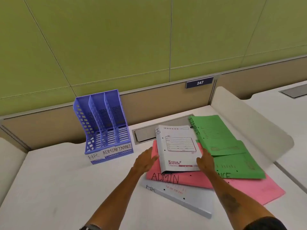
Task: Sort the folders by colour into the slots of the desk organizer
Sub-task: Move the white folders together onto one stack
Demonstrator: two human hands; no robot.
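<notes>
A blue desk organizer [103, 128] with three empty slots labelled HR, ADMIN and FINANCE stands at the back left of the desk. Right of it lies a loose pile of folders. A white folder marked HR [178, 146] lies on top. Under it are a pink folder marked ADMIN [176, 179], another pink folder [259, 190] and a second white HR folder [184, 200]. Two green FINANCE folders [214, 131] [239, 166] lie to the right. My left hand [145, 161] is at the top white folder's left edge, my right hand [206, 161] at its right edge, fingers extended.
A grey cable flap [144, 134] is set into the desk behind the pile. White dividers [255, 123] border the desk on the right and left. A partition with a plate reading 247 [199, 82] runs along the back.
</notes>
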